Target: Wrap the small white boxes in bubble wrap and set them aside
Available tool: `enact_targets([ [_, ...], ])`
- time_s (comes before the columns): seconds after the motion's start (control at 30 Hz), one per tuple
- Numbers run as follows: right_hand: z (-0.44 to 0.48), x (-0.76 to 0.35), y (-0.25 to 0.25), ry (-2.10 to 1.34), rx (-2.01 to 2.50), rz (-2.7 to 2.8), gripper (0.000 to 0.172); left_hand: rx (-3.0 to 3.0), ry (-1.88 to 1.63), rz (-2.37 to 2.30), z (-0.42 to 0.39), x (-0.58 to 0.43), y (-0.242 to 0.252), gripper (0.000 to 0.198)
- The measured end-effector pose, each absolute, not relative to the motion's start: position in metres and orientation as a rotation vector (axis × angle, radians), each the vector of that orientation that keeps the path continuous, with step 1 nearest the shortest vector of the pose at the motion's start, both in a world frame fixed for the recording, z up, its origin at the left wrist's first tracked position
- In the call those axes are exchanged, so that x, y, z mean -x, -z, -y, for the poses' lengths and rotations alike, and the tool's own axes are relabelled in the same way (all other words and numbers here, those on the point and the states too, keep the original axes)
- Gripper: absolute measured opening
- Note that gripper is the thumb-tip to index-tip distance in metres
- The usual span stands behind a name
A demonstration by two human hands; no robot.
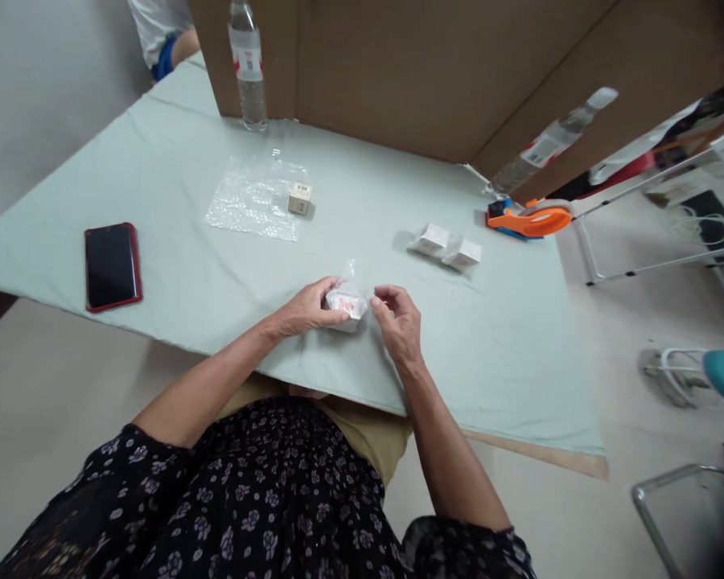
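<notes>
My left hand (305,310) grips a small white box (345,306) wrapped in clear bubble wrap, pressed onto the pale green table cloth (174,265) near the front edge. My right hand (398,318) sits just right of the box, its fingertips pinching the wrap's loose end. Farther back lies a flat sheet of bubble wrap (257,197) with a small bare box (300,197) on its right edge. Two wrapped boxes (448,245) lie to the right of the middle.
A red-cased phone (112,265) lies at the left. An orange tape dispenser (528,219) rests at the right edge. One water bottle (247,68) stands at the back, another (549,143) leans by cardboard walls (398,72). Another person's arm (172,44) shows far left.
</notes>
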State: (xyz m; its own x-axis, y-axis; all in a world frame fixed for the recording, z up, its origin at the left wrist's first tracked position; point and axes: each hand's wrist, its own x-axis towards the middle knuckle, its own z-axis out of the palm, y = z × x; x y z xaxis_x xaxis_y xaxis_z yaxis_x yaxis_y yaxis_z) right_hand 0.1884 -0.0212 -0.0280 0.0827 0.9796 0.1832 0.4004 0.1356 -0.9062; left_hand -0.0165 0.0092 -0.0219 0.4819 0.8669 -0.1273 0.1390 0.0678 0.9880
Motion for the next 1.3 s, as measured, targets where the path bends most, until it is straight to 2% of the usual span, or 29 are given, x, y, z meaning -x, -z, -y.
enact_targets([
  [0.1, 0.032, -0.193, 0.032, -0.64, 1.41, 1.608, 0.028, -1.417, -0.689, -0.907, -0.01, 0.018, 0.022, 0.073],
  [0.3, 0.027, -0.187, 0.042, -0.851, 1.377, 1.67, 0.041, -1.478, -0.598, -0.894, -0.015, 0.024, 0.025, 0.086],
  [0.5, 0.019, -0.182, 0.045, -0.997, 1.304, 1.605, 0.04, -1.552, -0.537, -0.815, -0.02, 0.027, 0.024, 0.074],
  [0.73, 0.029, -0.165, 0.053, -0.885, 1.301, 1.315, 0.033, -1.531, -0.535, -0.798, -0.028, 0.024, 0.028, 0.093],
  [0.83, 0.032, -0.167, 0.056, -0.979, 1.256, 1.182, 0.057, -1.467, -0.533, -0.803, -0.029, 0.024, 0.026, 0.095],
  [0.9, 0.034, -0.17, 0.056, -1.064, 1.231, 1.21, 0.077, -1.418, -0.524, -0.823, -0.03, 0.024, 0.023, 0.095],
  [0.97, 0.037, -0.172, 0.054, -1.092, 1.267, 1.285, 0.09, -1.384, -0.512, -0.848, -0.031, 0.023, 0.019, 0.096],
  [1.2, 0.044, -0.161, 0.048, -1.076, 1.455, 1.198, 0.086, -1.201, -0.564, -0.926, -0.026, 0.02, 0.015, 0.092],
  [1.3, 0.048, -0.154, 0.047, -1.144, 1.433, 1.14, 0.084, -0.977, -0.624, -0.872, -0.021, 0.024, 0.02, 0.082],
])
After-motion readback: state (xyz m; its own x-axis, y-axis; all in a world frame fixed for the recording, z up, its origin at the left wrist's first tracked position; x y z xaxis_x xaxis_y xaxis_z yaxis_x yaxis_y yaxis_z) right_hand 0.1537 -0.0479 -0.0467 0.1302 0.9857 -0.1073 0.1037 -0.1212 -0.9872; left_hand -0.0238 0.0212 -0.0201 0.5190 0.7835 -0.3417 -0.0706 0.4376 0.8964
